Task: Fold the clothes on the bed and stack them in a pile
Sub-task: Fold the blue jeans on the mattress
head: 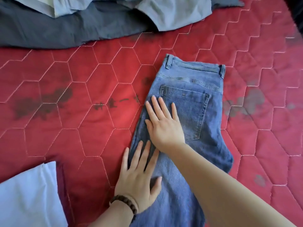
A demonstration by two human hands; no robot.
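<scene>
Smoothing appears to be the step in hand: the blue jeans (188,115) lie on the red quilted bed (82,112), already doubled lengthwise leg over leg, waistband at the far end, back pocket (185,110) facing up, legs running toward the near edge and out of view. Both hands are flat on the denim with fingers straight and spread — holding nothing, only pressing. The right hand (164,123) rests on the left part of the seat, fingertips at the pocket's edge; the left hand (139,176), beaded bracelet (126,203) at the wrist, rests lower along the folded left edge, its little finger just over onto the bed. Judgement: the lengthwise fold is done, the crosswise fold not yet made. The next move calls for a grip on the leg ends (hems not visible) and carrying them up toward the waistband, keeping the left edge aligned so the layers don't skew — denim is stiff enough to hold a crease once pressed. A white folded cloth (29,197) lies near left, possibly the start of the pile. Unfolded garments (82,22), dark grey and pale blue-grey, lie heaped at the far side; much of the task remains.
</scene>
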